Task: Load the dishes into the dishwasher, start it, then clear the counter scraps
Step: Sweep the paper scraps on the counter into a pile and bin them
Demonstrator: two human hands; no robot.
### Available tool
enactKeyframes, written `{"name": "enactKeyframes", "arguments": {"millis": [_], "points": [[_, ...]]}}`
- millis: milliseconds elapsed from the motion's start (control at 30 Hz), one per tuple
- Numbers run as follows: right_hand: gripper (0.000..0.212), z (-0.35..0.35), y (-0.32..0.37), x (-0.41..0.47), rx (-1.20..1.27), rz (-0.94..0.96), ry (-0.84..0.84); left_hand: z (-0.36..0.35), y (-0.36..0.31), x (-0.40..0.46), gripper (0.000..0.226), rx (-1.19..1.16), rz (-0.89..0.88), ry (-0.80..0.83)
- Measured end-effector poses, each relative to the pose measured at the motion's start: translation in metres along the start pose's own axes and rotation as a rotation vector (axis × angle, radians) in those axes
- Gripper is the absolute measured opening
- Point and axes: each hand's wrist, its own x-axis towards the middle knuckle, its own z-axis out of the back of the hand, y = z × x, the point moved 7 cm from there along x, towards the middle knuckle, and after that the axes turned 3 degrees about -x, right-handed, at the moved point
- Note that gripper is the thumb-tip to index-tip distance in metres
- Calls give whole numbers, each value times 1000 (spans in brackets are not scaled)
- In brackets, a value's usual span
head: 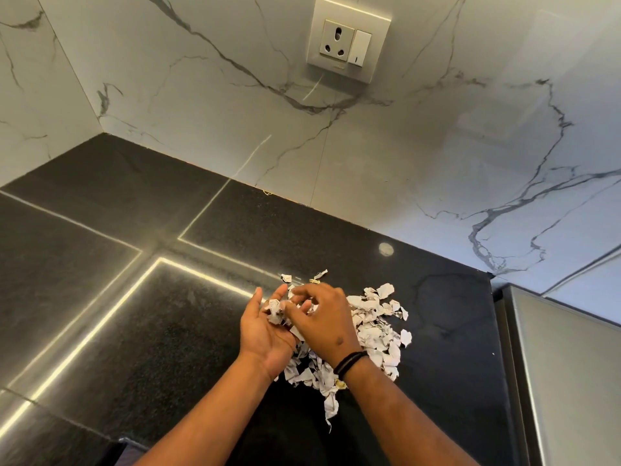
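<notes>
A heap of torn white paper scraps (376, 334) lies on the black stone counter (151, 314), right of centre. My left hand (265, 327) is palm up at the heap's left edge, cupped, with several scraps lying in it. My right hand (322, 317) reaches over the heap from the right, its curled fingers pinching scraps at the left palm. A black band circles the right wrist. Part of the heap is hidden under both hands.
A marble-patterned wall (369, 156) rises behind the counter, with a socket and switch plate (347, 42) high on it. A steel appliance (564, 381) stands at the right, beyond the counter's end. Two loose scraps (319, 274) lie behind the hands.
</notes>
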Motion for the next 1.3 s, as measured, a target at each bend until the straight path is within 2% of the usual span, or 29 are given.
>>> {"name": "enactKeyframes", "arguments": {"millis": [100,267,333,400,533,633,700,800,867,967,1033,1100,1233,1300], "points": [[21,5,-17,17,-62,-50,-58,2,-3,-1,49,6,-4,-14],[36,-17,-28,41,-472,51,213,13,-7,2,42,-32,-16,-59],[32,-28,-28,42,-613,110,249,15,-6,3,43,-38,-16,-66],[26,-31,-30,41,-669,138,215,16,-5,3,44,-41,-10,-76],[22,-20,-33,40,-567,134,44,13,-7,0,44,-34,-13,-82],[12,6,-20,33,-299,100,-205,9,-8,0,45,-26,-23,-69],[9,19,-2,19,-124,114,-300,5,-8,1,49,-26,-25,-52],[11,13,30,-9,20,180,-231,0,-3,0,56,-16,14,8],[25,3,36,-25,64,173,-161,-3,1,0,56,-14,50,42],[27,13,11,-26,121,81,-274,-6,2,0,53,-37,59,49],[22,27,-18,-18,31,-6,-352,-4,2,-1,51,-43,53,43],[29,34,-50,-4,-167,-103,-263,-1,4,-3,49,-45,66,29],[43,32,-95,11,-568,-235,112,2,11,-4,50,-42,87,8],[41,31,-105,13,-632,-226,143,0,13,-5,51,-33,89,6]]}}
